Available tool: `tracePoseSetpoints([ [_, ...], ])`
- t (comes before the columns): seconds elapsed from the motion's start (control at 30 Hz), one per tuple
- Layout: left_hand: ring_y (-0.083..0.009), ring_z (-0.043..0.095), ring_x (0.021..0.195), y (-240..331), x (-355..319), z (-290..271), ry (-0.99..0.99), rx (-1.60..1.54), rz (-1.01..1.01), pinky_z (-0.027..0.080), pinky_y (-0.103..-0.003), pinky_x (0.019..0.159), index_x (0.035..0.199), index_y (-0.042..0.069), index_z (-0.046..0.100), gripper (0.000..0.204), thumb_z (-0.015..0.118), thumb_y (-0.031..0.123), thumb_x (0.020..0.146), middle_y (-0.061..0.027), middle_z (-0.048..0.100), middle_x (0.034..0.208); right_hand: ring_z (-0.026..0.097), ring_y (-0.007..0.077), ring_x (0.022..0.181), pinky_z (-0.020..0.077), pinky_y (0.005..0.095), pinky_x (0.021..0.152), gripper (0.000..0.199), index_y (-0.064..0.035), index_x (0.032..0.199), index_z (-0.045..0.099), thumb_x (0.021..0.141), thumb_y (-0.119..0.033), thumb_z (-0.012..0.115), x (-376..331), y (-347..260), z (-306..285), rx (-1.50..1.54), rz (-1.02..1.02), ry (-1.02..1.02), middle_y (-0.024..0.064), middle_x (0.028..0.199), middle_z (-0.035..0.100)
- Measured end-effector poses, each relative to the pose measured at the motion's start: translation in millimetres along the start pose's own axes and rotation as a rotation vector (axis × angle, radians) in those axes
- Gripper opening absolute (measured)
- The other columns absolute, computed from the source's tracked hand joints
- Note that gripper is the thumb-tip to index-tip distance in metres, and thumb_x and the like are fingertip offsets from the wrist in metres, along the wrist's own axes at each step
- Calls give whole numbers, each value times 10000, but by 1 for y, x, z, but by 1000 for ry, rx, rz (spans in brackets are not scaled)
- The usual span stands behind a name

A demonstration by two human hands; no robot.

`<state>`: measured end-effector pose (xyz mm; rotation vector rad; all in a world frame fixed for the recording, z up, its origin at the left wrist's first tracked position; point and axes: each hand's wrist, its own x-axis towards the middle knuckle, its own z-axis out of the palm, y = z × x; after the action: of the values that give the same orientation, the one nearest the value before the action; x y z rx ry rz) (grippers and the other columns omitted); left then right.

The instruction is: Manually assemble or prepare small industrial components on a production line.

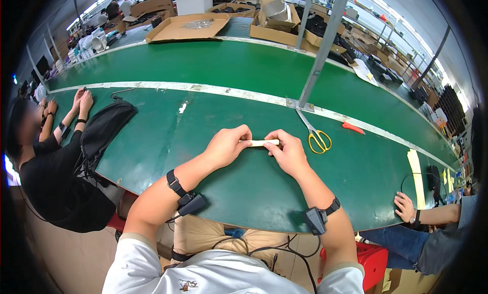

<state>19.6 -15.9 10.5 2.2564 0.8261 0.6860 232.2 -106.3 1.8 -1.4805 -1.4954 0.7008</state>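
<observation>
Between my two hands, just above the green table (229,197), stretches a short pale-yellow strip (258,143), rolled or folded narrow. My left hand (230,144) pinches its left end between thumb and fingers. At the other end my right hand (286,151) grips it the same way, with a bit of the strip showing by the fingertips. What the strip is made of I cannot tell. To the right of my right hand lie scissors (316,135) with yellow handles, their blades pointing away from me.
A red-handled cutter (353,127) lies beyond the scissors. A metal post (320,55) rises from the table's far strip. Left is a black bag (109,126) beside a seated person; on the right another person's hand (405,207) rests near yellow strips (416,177). Cardboard boxes (188,28) stand behind.
</observation>
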Motion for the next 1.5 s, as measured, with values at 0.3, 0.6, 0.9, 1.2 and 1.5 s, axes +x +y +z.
tracePoseSetpoints([
  [0.3, -315, 702, 790, -1, -1, 2, -3, 10, 49, 535, -413, 704, 975, 30, 605, 133, 717, 95, 946, -145, 705, 852, 673, 92, 719, 528, 252, 638, 163, -4, 1100, 666, 966, -65, 735, -1, 1, 0, -16, 20, -10, 42, 884, 718],
  [0.6, -348, 674, 859, 0, -1, 0, -37, -8, 56, 518, -460, 738, 973, 53, 610, 131, 715, 125, 940, -132, 700, 916, 671, 89, 723, 527, 250, 640, 172, -6, 1095, 660, 955, -56, 748, 0, 2, -1, -41, 12, -6, 44, 879, 721],
  [0.9, -279, 667, 759, -3, 0, 2, 9, 19, 80, 517, -397, 687, 948, 35, 632, 144, 755, 101, 913, -125, 688, 850, 714, 154, 736, 561, 308, 664, 183, -13, 1071, 668, 935, -89, 762, 2, 6, 0, -43, 20, -17, 89, 909, 723],
  [1.2, -298, 675, 786, -2, 3, 6, 1, 24, 85, 530, -410, 699, 957, 47, 630, 158, 765, 104, 899, -122, 686, 851, 722, 274, 804, 563, 380, 714, 197, -54, 1053, 689, 897, -131, 782, 0, 14, -2, -120, -85, 32, 136, 926, 724],
  [1.5, -138, 570, 667, -3, 1, 3, -1, -31, 109, 475, -309, 627, 923, 21, 622, 149, 766, 19, 885, -57, 612, 740, 705, 317, 842, 547, 427, 733, 180, -63, 1007, 691, 896, -178, 774, 3, 9, 0, -131, -115, 30, 131, 928, 724],
])
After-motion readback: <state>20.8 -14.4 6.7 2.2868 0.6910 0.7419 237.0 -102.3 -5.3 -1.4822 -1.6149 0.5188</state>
